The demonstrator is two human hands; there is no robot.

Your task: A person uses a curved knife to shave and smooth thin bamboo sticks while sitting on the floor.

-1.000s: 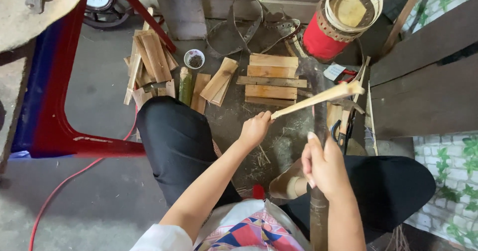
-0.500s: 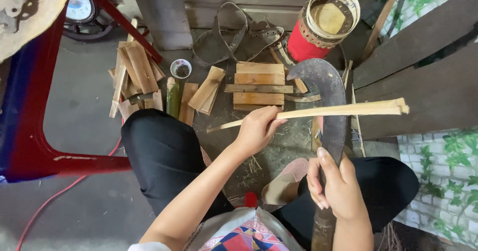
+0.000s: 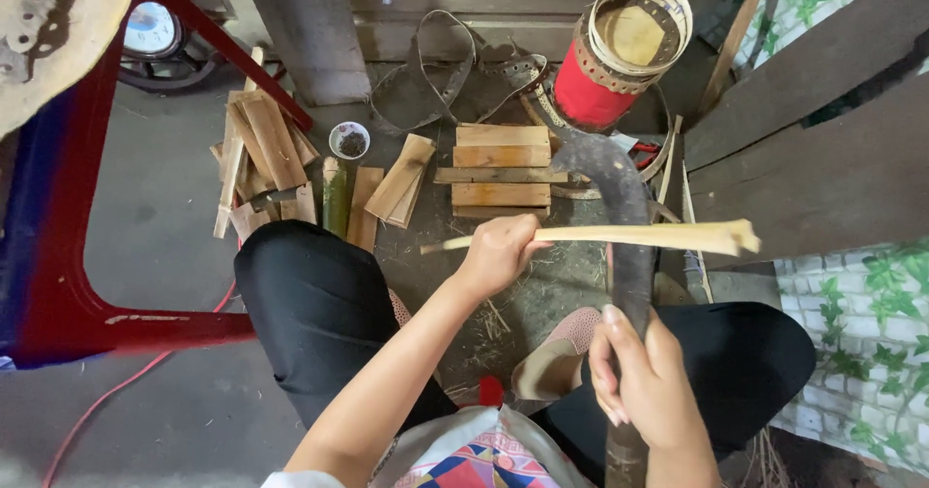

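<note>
Bamboo is what I have in hand: my left hand (image 3: 498,253) is closed around a pale split bamboo strip (image 3: 619,236), held level above the ground between my knees, its far end flaring out to the right past the blade. My right hand (image 3: 646,380) is wrapped tight around the handle of a dark curved knife (image 3: 619,207), whose hooked blade rises upright and crosses the strip; from this view I cannot tell whether edge and strip touch or merely overlap. The risk I judge greatest is the blade slipping along the smooth bamboo toward the fingers (image 3: 523,246) of my left hand, which sit near the crossing point; a shallow bite or a twist of the strip would cause that. The strip could also split off line if the blade enters at a slant, and my foot in its pink shoe (image 3: 561,351) lies just below the work, exposed to a dropped blade. As for containers, a small white bowl (image 3: 349,141) on the ground beyond my left knee holds something dark and granular that I cannot identify. A red cylindrical basket (image 3: 605,67) with a woven rim stands upright beyond the stacked wooden slats (image 3: 501,169), and its open top shows only a pale base inside, nothing I can make out as contents.
</note>
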